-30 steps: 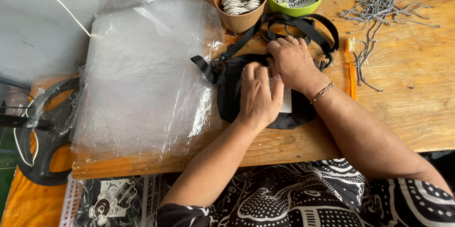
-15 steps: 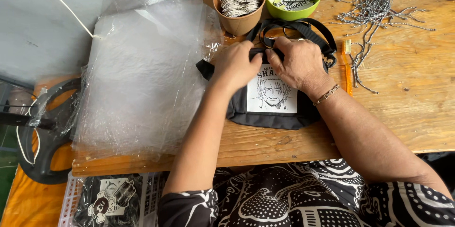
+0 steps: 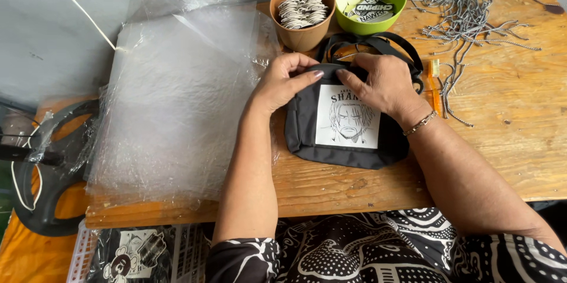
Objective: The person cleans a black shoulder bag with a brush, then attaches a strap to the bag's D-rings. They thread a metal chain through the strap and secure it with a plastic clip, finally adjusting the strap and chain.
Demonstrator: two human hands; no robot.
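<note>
A small black sling bag (image 3: 307,135) with a white printed panel showing a drawn face lies flat on the wooden table (image 3: 508,141). My left hand (image 3: 284,80) pinches the bag's top edge at the left. My right hand (image 3: 384,85), with a bracelet at the wrist, presses the top edge at the right. The bag's black strap (image 3: 407,52) loops behind my hands toward the bowls.
A stack of clear plastic bags (image 3: 177,100) lies to the left. A brown cup of tags (image 3: 302,14) and a green bowl of labels (image 3: 370,0) stand behind. Several grey cords (image 3: 466,14) lie at the right, an orange brush (image 3: 436,85) beside the bag.
A second ago both hands covered the bag's middle. They have moved up to its top edge, the printed panel now shows, and the strap is gathered behind the bag.
</note>
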